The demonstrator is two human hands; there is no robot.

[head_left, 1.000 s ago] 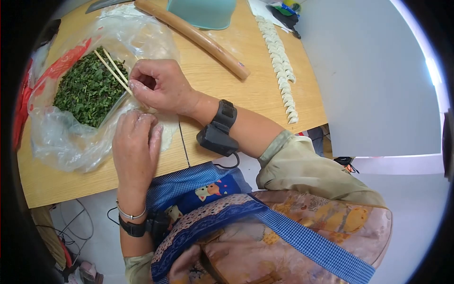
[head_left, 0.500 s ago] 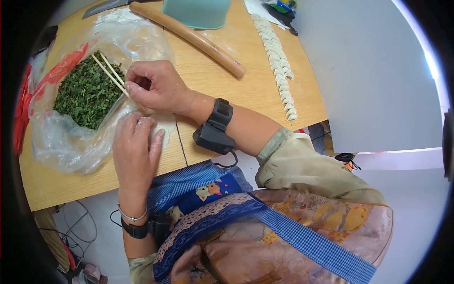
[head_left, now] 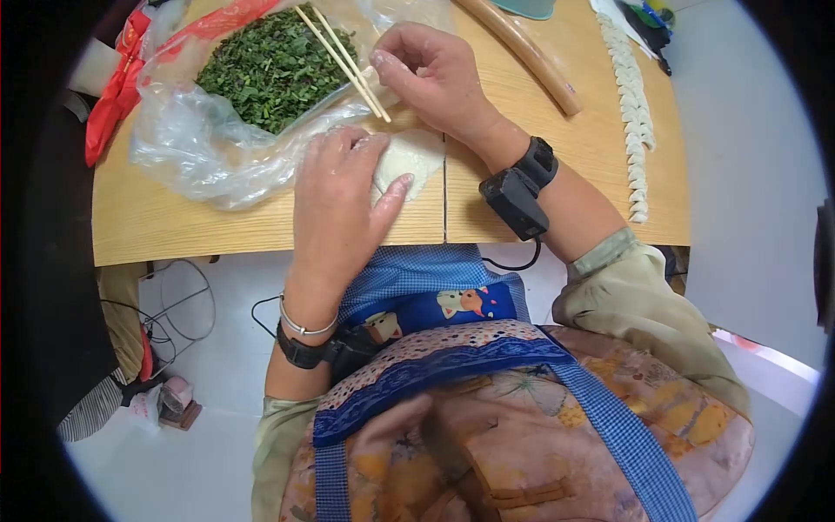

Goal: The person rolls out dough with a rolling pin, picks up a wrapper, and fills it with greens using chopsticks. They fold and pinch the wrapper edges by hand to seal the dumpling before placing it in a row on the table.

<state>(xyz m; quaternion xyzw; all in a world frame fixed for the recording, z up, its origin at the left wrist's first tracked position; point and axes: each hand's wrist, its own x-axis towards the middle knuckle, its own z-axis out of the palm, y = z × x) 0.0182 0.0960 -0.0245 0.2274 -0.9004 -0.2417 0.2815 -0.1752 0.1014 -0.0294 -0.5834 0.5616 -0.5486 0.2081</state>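
Observation:
My left hand (head_left: 339, 196) rests palm down at the table's front, thumb spread from the fingers. It partly covers a round, pale dough wrapper (head_left: 413, 161) that lies on the wood. Just above, my right hand (head_left: 439, 83) is closed, with thumb and forefinger pinched; what lies between them is too small to make out. Beside those fingertips, a pair of wooden chopsticks (head_left: 346, 65) leans across the chopped green filling (head_left: 261, 78), lower ends sticking out toward me. The filling sits in a clear plastic bag (head_left: 204, 157). Flour whitens the fingers of both hands.
A wooden rolling pin (head_left: 526, 56) lies beyond my right hand, near a teal container (head_left: 524, 7). Overlapping pale folded dough pieces (head_left: 631, 96) form rows along the right side. The table edge (head_left: 261, 255) runs in front of me; cables (head_left: 187, 300) hang below.
The view has shifted, so the table sits higher and further right. My right fingers have come away from the chopstick ends, which now show. More of the dough wrapper is visible beside my left hand.

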